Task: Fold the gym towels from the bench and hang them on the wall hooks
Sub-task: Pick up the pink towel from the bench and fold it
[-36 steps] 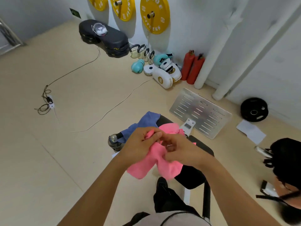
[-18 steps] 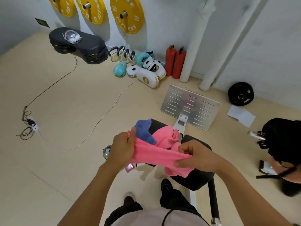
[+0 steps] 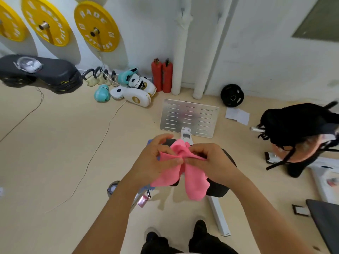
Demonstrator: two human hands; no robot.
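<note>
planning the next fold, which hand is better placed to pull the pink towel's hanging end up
Right, probably. The longer flap of the pink towel hangs just below the right hand; the left hand pinches the upper edge.

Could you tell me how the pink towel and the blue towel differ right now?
The pink towel is pinched in both hands, left hand and right hand, and hangs in two drooping lobes; the blue towel is not gripped and is mostly hidden behind the left hand. Pink shows nearly whole, blue only as slivers. Both are over the bench.
</note>
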